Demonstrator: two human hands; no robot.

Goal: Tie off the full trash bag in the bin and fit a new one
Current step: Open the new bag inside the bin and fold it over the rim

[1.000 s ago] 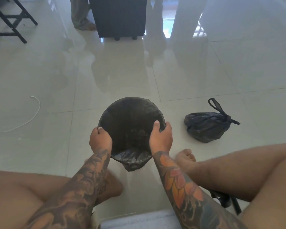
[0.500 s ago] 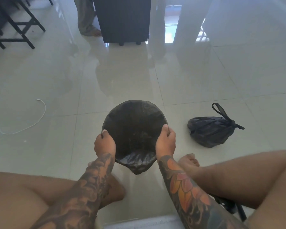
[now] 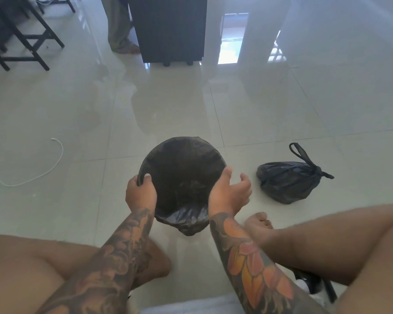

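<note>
Bin (image 3: 145, 164) between our hands: left hand (image 3: 140, 194) is pinching its nine-o'clock rim; right hand (image 3: 229, 191) is hovering spread, empty, at three.

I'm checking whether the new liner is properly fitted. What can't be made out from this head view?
- Bin body: wrapped by the new bag; only black plastic shows.
- Near rim: partly covered by the left hand and right hand.
- Bag's bottom: too dark to read.
- Tied bag: its contents are hidden by opaque plastic.

Left hand (image 3: 141, 196) gripping lined bin (image 3: 182, 177) rim, right hand (image 3: 229, 191) open beside it, tied bag (image 3: 288, 180) nearby
</note>
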